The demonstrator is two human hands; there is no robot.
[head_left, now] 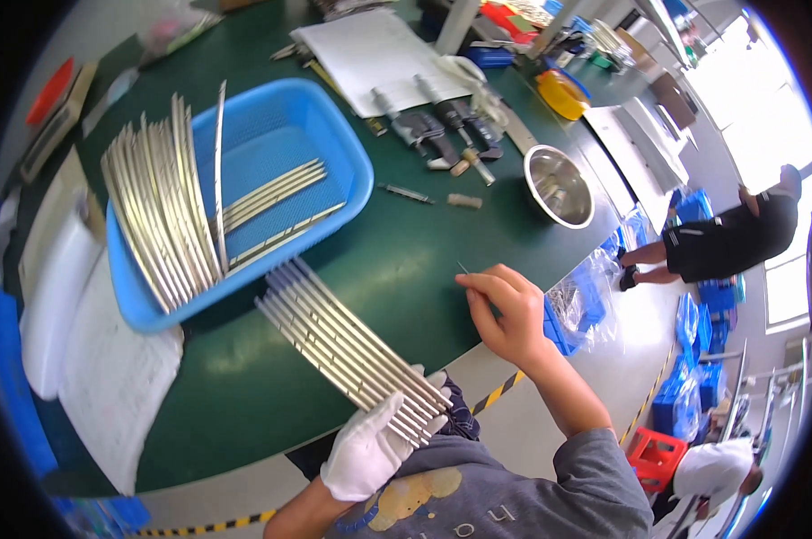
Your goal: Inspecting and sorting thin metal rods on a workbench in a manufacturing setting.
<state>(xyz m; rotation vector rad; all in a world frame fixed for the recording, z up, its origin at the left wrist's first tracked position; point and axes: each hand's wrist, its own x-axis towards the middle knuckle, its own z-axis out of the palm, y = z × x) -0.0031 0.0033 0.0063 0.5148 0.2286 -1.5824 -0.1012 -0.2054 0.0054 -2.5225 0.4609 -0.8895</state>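
Note:
My left hand (368, 449), in a white glove, is closed round the near ends of several slim metal tubes (343, 337). They lie side by side like a fan, with dark slots or marks along them, and their far ends reach over the green table. My right hand (507, 310) is bare and raised over the table's front edge. Thumb and forefinger pinch a thin needle-like pin (463, 267); its exact kind is too small to tell. Beyond the held tubes stands a blue plastic basket (357, 171), with many similar tubes (159, 198) leaning on its left side and a few lying inside.
A steel bowl (559, 184) with small parts stands at the table's right edge. Micrometers (424, 130), a white sheet (370, 54) and a short cylindrical piece (464, 200) lie farther back. White sheeting (110, 386) covers the left side. Two other people are off to the right.

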